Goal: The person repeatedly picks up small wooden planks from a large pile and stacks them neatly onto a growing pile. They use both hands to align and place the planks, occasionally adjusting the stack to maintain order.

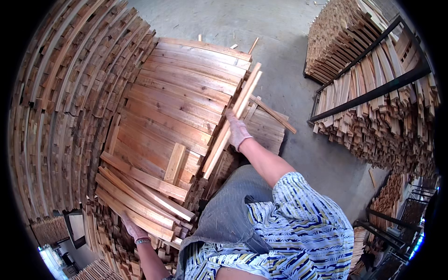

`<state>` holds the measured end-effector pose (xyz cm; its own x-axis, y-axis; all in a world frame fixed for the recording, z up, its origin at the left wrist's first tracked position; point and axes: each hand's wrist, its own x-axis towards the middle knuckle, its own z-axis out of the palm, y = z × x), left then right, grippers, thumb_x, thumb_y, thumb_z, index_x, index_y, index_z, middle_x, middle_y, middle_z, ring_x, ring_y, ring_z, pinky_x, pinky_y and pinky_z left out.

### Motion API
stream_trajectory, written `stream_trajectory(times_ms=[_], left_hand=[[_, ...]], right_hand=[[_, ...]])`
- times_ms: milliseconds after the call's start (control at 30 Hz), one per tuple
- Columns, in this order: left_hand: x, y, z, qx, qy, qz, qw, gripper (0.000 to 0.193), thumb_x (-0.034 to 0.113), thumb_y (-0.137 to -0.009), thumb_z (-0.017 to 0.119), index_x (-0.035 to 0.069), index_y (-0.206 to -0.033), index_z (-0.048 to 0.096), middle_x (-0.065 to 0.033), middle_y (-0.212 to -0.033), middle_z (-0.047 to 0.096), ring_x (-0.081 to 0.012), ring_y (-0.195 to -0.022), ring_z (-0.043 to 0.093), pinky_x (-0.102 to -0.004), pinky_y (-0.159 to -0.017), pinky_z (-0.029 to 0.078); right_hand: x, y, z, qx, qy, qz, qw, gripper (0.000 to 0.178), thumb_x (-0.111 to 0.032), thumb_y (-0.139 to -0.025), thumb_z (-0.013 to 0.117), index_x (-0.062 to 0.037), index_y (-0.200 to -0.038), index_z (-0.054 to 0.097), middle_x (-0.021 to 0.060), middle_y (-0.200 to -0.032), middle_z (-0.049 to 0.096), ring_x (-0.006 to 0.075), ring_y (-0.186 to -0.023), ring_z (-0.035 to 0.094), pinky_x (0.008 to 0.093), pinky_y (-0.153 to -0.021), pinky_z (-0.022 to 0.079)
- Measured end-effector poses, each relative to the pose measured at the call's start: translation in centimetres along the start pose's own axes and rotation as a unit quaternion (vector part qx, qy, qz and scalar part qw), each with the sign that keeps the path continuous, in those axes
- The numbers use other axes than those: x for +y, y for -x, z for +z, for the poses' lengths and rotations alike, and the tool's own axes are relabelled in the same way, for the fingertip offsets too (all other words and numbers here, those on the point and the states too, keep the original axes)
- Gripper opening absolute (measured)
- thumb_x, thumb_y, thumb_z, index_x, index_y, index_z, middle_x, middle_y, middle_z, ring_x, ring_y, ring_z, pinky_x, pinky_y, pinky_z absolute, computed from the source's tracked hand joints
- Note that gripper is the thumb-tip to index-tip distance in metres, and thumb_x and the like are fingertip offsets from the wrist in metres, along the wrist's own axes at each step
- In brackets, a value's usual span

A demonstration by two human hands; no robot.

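My right hand [238,132], in a pale glove, is closed round two narrow wooden strips [246,93] held side by side along the right edge of a stack of planks [172,100]. At the lower left, my gloved left hand [134,229] grips the near edge of a wooden board [135,210]; its fingertips are partly hidden by the wood. That board lies beside several other long, loose boards at the near end of the stack. A short wooden block [175,163] rests across the planks just beyond them.
A tall wall of stacked boards [70,107] rises on the left. Planks on a low pile [266,128] and a loose stick [275,115] lie right of the stack. Black metal racks [373,93] full of wood stand across the grey floor [280,56], which has wood scraps on it.
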<state>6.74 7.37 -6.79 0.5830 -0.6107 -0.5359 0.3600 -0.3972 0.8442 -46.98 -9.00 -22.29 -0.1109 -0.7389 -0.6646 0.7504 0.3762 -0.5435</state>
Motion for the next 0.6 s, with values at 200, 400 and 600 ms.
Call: stream_trajectory(times_ms=[200,400,600], left_hand=[[0.5,-0.2,1.1,0.029,-0.012,0.023,0.999,0.071,0.046,-0.095,0.063,0.006,-0.150,0.042,-0.0153,-0.144,0.052,-0.0310,-0.121,0.057,-0.0413,-0.104,0.049],[1.6,2.3,3.3,0.026,-0.079,0.015,0.996,0.078,0.058,-0.094,0.057,0.007,-0.151,0.041,-0.0152,-0.147,0.050,-0.0324,-0.126,0.055,-0.0429,-0.108,0.046],[1.8,3.1,3.8,-0.023,0.042,-0.062,0.997,0.083,0.057,-0.095,0.059,0.005,-0.154,0.035,-0.0180,-0.156,0.040,-0.0360,-0.135,0.047,-0.0443,-0.117,0.038]], right_hand=[[-3.2,5.7,3.4,0.038,0.009,0.023,0.999,0.075,-0.052,-0.097,0.059,0.0019,-0.146,0.042,0.0239,-0.153,0.042,0.0382,-0.142,0.040,0.0432,-0.118,0.032],[-0.7,3.9,6.2,0.210,0.181,-0.039,0.960,0.096,-0.056,-0.089,0.068,0.0065,-0.150,0.029,0.0317,-0.148,0.043,0.0387,-0.139,0.043,0.0458,-0.112,0.037],[-8.4,10.2,7.1,0.018,0.006,-0.188,0.982,0.099,-0.023,-0.090,0.075,0.0094,-0.155,0.009,0.0276,-0.141,0.051,0.0315,-0.137,0.047,0.0379,-0.111,0.043]])
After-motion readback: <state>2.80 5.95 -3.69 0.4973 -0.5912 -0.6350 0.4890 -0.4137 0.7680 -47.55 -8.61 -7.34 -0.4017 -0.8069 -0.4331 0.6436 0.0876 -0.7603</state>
